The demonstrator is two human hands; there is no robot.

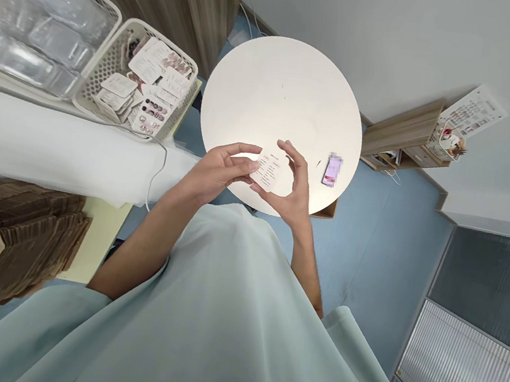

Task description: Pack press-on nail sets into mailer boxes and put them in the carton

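A small white printed card (270,169) is held between both my hands above the near edge of a round white table (279,92). My left hand (220,170) pinches the card's left edge with thumb and fingers. On the card's right side, my right hand (294,187) grips it, fingers curled over the top. A phone (331,170) lies on the table just right of my right hand.
At the left, a white slotted basket (105,66) holds several printed cards, and beside it another basket (44,25) holds clear plastic trays. Flattened cardboard (14,231) is stacked at the lower left. A wooden shelf (402,136) stands against the right wall.
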